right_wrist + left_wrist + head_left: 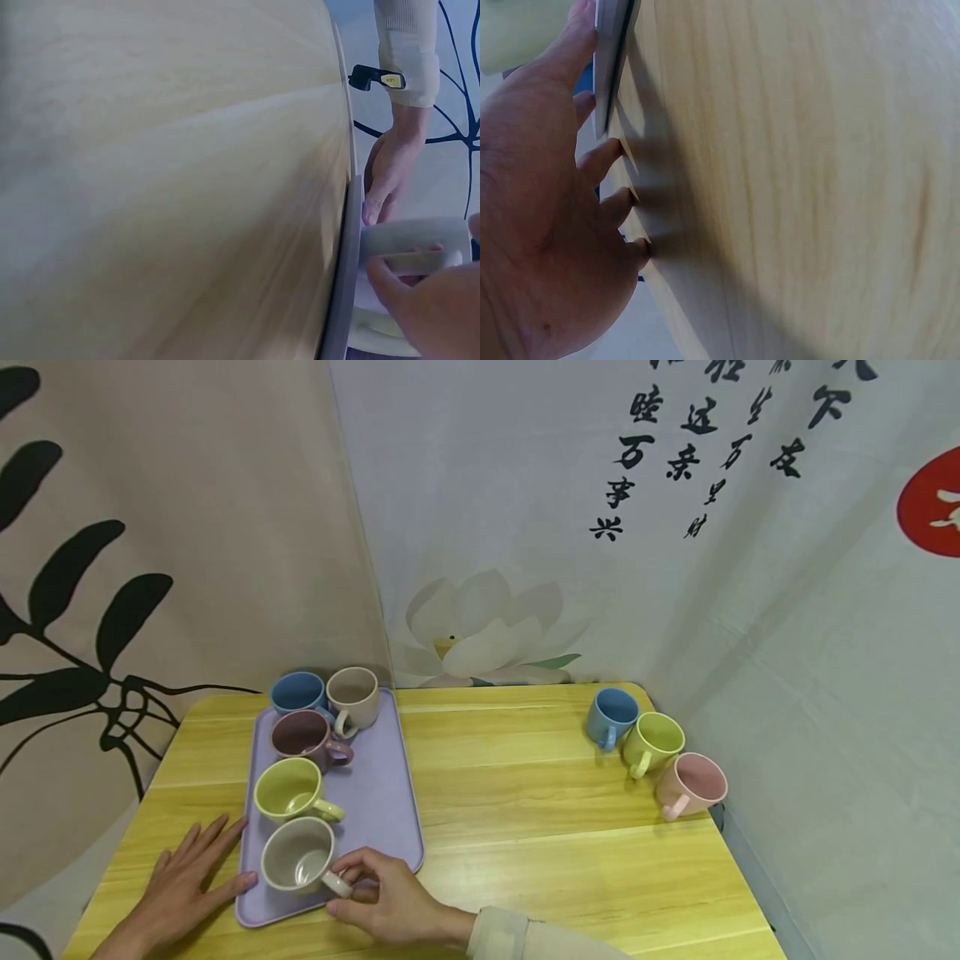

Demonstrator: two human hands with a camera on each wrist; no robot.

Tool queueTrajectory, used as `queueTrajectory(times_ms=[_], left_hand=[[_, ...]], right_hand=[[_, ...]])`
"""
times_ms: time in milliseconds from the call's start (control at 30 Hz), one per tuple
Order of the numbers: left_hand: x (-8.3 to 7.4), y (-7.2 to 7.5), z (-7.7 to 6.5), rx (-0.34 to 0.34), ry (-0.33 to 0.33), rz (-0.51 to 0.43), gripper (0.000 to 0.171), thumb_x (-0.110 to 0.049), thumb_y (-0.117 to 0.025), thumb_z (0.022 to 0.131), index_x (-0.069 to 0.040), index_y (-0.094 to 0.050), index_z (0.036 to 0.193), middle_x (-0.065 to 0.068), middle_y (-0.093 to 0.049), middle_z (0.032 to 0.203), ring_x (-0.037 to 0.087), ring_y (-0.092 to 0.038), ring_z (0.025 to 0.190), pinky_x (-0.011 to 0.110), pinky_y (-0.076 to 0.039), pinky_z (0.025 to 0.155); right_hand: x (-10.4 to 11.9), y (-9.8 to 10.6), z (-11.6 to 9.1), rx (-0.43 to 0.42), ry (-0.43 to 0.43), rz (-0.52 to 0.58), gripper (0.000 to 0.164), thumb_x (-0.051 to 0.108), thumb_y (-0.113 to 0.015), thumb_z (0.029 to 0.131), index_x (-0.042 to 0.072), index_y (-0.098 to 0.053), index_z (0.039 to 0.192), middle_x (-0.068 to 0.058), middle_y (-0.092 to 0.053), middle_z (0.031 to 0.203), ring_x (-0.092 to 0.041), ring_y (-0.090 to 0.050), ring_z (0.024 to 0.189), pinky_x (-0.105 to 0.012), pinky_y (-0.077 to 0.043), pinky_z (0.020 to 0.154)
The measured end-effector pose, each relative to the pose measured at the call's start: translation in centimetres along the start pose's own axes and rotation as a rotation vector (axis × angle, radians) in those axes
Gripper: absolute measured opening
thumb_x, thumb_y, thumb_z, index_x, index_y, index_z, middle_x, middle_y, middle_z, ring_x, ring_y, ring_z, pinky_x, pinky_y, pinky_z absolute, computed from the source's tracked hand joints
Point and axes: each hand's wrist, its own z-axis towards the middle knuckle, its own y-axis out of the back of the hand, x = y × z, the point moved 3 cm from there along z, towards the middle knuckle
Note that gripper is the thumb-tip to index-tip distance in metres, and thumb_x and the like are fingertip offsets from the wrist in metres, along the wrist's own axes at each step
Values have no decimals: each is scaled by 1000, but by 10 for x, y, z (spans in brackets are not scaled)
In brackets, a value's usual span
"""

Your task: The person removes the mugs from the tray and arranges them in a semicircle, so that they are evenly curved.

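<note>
A light grey mug [294,864] stands at the near end of a lilac tray [378,789], its handle turned to the right. My right hand [397,897] pinches that handle between thumb and fingers; the right wrist view shows the thumb against the handle [416,262]. Flat on the table with fingers spread, my left hand [183,881] touches the tray's left edge with thumb and fingertip. Behind the grey mug, a yellow-green mug [288,789], a mauve mug [302,735], a blue mug [298,692] and a beige mug [354,693] stand upright on the tray.
At the table's right edge stand a blue mug [611,718], a yellow-green mug [652,742] and a pink mug [692,785] close together. Wooden tabletop [510,777] lies between them and the tray. Printed cloth [487,485] hangs behind the table.
</note>
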Motion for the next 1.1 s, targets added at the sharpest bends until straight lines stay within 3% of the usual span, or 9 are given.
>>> queueTrajectory(times_ms=[233,500,833,1100], left_hand=[[0,0,-1,-20,-25,-2,95,-60,-68,109,-18,-22,182,46,-20,178,84,-8,157,104,-5,110],[2,-2,-1,-19,-20,-12,97,-61,-67,109,-20,-20,182,46,-19,178,84,-6,158,104,-3,110],[0,1,-3,-24,-26,-1,95,-58,-68,109,-17,-22,182,47,-22,177,84,-10,156,103,-7,109],[2,-1,-1,-10,-13,-9,97,-60,-68,109,-17,-21,182,47,-20,177,84,-7,157,104,-3,111]], right_hand=[[0,7,3,-73,-40,-45,26,1,-78,104,-2,-70,128,-29,-76,114,-6,-78,110,-19,-64,103],[0,10,5,-154,-37,-174,16,10,-82,104,4,-74,116,-17,-82,104,14,-66,93,-15,-62,89],[1,12,5,-194,-119,-69,14,8,-83,102,0,-75,108,-17,-85,111,11,-72,93,-15,-63,91],[9,26,-1,-152,-95,9,13,4,-82,102,-5,-74,107,-27,-82,116,6,-76,104,-19,-65,99]])
